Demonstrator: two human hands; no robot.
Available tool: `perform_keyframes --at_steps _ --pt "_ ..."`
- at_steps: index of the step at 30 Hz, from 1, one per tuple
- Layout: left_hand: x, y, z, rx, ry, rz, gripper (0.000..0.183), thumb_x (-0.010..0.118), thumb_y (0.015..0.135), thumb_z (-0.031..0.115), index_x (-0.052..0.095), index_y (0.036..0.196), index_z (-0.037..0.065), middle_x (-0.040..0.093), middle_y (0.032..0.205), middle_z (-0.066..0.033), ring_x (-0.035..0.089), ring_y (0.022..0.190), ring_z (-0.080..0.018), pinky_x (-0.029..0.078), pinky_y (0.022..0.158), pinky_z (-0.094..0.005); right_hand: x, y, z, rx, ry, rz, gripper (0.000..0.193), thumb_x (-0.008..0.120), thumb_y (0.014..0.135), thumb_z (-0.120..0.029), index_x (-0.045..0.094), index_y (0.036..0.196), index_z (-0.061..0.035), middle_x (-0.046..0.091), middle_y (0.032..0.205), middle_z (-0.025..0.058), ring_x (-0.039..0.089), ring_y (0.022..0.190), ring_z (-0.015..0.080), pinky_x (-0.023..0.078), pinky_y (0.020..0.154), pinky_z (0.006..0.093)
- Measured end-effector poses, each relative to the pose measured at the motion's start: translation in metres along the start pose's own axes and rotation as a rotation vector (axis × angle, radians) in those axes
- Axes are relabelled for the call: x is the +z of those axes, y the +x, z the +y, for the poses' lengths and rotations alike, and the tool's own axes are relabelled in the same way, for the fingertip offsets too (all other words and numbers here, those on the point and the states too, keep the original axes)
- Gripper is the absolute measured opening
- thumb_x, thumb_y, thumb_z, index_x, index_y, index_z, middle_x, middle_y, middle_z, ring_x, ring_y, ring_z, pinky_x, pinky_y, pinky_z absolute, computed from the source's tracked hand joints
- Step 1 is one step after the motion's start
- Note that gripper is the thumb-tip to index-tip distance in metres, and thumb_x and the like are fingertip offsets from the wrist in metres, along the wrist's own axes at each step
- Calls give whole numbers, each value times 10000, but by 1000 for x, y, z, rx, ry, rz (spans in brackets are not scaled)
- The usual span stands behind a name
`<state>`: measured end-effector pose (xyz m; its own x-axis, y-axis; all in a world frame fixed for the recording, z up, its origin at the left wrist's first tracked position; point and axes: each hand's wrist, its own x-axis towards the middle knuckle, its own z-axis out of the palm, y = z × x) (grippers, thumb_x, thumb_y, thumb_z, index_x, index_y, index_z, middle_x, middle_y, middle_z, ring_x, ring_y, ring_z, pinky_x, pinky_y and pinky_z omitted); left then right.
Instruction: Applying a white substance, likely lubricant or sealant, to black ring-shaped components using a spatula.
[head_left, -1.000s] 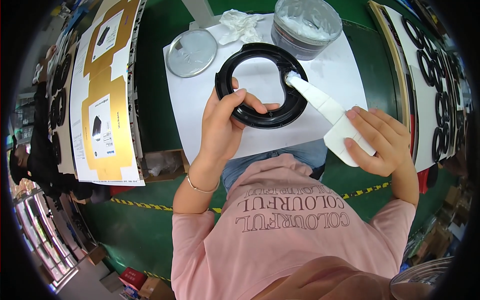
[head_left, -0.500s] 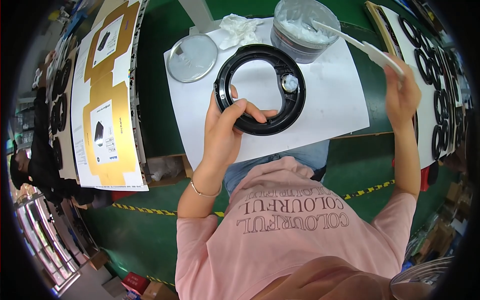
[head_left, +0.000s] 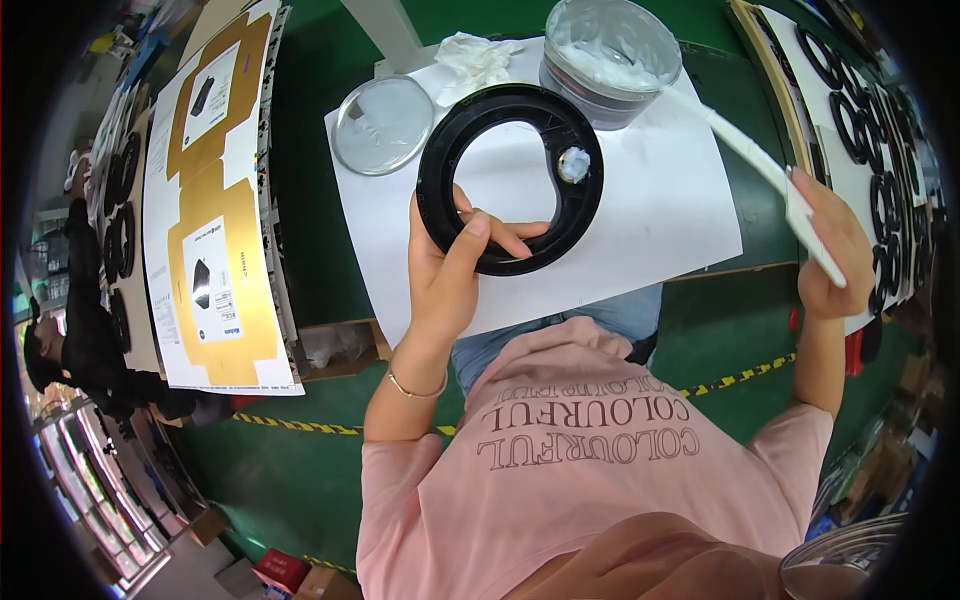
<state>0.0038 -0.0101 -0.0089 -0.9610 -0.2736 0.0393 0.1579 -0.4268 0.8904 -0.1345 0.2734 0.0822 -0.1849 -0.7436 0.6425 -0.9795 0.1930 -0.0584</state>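
My left hand [head_left: 445, 265] grips a black plastic ring [head_left: 437, 185] by its lower left side, thumb on top and fingers through the opening. A whitish blob of grease [head_left: 574, 165] fills a small round seat on the ring's right side. Out to the right, my right hand [head_left: 835, 250] is closed around the handle of a long white spatula [head_left: 755, 155]. The spatula's far end reaches beside the lower right wall of a clear tub [head_left: 605, 105], which contains white grease [head_left: 610, 62].
A white sheet [head_left: 670, 210] covers the table under the ring. The tub's round lid [head_left: 383, 125] and crumpled tissue [head_left: 475, 58] lie at the back left. Printed carton sheets [head_left: 215, 250] are stacked at left; boards at right bear several black rings [head_left: 848, 130]. Another person [head_left: 85, 330] is at far left.
My right hand has moved down and to the right, drawing the spatula's tip out of the tub. The ring has shifted slightly left and tilted in my left hand.
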Motion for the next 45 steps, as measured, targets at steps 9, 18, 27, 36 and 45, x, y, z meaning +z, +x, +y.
perform_keyframes --at_steps 9,18,27,36,45 --pt "5 -4 3 119 110 -89 110 371 872 -10 310 954 32 508 717 -101 619 687 -225 498 786 -446 -4 33 -37 -233 -86 -247 262 668 627 -128 566 866 -168 635 919 96 629 835 230 491 740 307" --pt "8 -6 5 137 168 -108 117 364 870 -27 307 964 12 497 748 -102 621 708 -222 502 778 -426 -1 35 -39 -296 -135 -302 319 669 622 -94 536 904 -164 626 941 90 624 851 252 472 788 334" --pt "6 -7 7 166 226 -149 127 371 866 -39 302 961 8 499 757 -104 621 722 -219 494 777 -398 0 43 -26 -398 -121 -247 255 649 610 -130 578 855 -133 635 891 104 629 799 230 503 719 303" --pt "4 -5 8 193 273 -148 121 373 865 -45 299 933 22 456 729 -81 603 689 -193 488 798 -423 8 46 -4 -370 54 -235 253 625 655 -74 550 896 -46 604 961 159 623 819 297 522 689 355" --pt "1 -2 0 227 268 -125 130 367 863 -52 295 921 40 450 736 -77 591 671 -181 479 815 -447 24 4 -5 182 253 -221 171 575 748 -24 544 914 2 640 894 148 629 712 273 481 621 275"
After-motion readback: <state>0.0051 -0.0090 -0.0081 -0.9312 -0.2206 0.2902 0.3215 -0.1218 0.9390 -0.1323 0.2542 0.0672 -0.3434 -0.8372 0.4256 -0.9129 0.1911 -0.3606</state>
